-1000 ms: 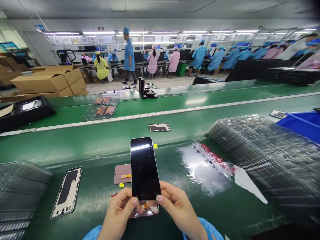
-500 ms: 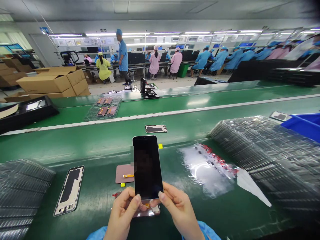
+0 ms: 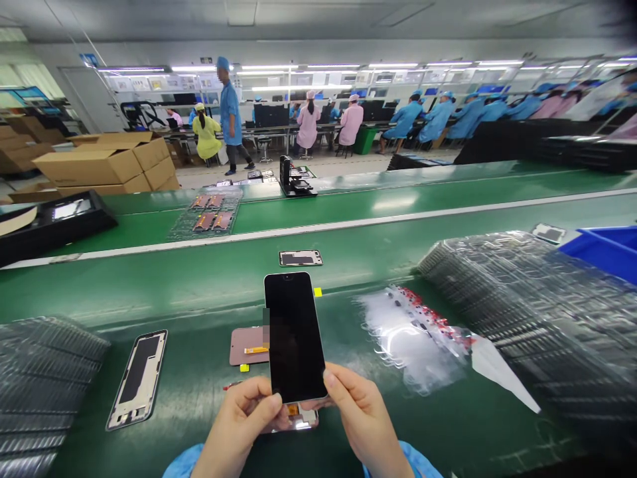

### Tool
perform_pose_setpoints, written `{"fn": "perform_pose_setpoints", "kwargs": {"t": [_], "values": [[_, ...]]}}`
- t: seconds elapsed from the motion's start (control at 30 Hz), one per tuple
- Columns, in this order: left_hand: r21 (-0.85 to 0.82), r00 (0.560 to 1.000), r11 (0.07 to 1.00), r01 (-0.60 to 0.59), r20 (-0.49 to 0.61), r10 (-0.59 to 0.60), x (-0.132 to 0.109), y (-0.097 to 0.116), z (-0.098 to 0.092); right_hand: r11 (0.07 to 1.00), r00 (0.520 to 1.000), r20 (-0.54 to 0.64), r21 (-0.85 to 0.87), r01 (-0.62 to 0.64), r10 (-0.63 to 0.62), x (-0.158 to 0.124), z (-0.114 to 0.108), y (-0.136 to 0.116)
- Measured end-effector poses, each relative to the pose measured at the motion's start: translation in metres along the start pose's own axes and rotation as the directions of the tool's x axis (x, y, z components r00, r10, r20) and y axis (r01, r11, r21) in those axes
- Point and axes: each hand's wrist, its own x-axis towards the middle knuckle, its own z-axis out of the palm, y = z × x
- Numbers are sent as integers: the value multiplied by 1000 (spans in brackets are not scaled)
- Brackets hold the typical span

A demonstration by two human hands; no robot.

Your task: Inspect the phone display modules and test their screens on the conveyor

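A black phone screen panel [image 3: 293,335] stands upright above the green bench, held at its lower end by both hands. My left hand [image 3: 239,425] pinches its bottom left corner. My right hand [image 3: 361,418] grips its bottom right edge. Under the panel lies a shiny pinkish phone frame [image 3: 298,419], partly hidden by my fingers. A pinkish flat part with an orange strip [image 3: 246,345] lies just behind the panel on the bench.
A white phone frame [image 3: 137,378] lies at the left. Stacks of clear trays [image 3: 537,305] fill the right, more trays [image 3: 40,372] the left. A heap of peeled film [image 3: 413,332] lies at mid-right. A frame [image 3: 300,257] rides the conveyor. Blue bin [image 3: 604,249] far right. Workers sit behind.
The screen panel has tilted slightly and my right thumb has slid up its edge. The frame on the conveyor has drifted left. A standing person in the background walked left.
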Motion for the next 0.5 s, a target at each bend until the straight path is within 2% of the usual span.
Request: {"fn": "perform_pose_setpoints", "kwargs": {"t": [0.27, 0.4, 0.43, 0.5], "values": [[4, 1000, 1000, 5, 13, -5, 1, -5, -8, 997, 997, -7, -6, -77, 77, 1, 3, 0], [-33, 995, 997, 73, 66, -71, 5, -6, -15, 996, 996, 19, 1, -90, 90, 2, -1, 3], [-51, 993, 996, 70, 95, -65, 7, -3, -16, 996, 996, 28, -11, -85, 86, 2, -2, 4], [-131, 992, 991, -22, 121, 38, 9, 7, -17, 995, 995, 67, -68, -69, 73, 1, -2, 3]]}}
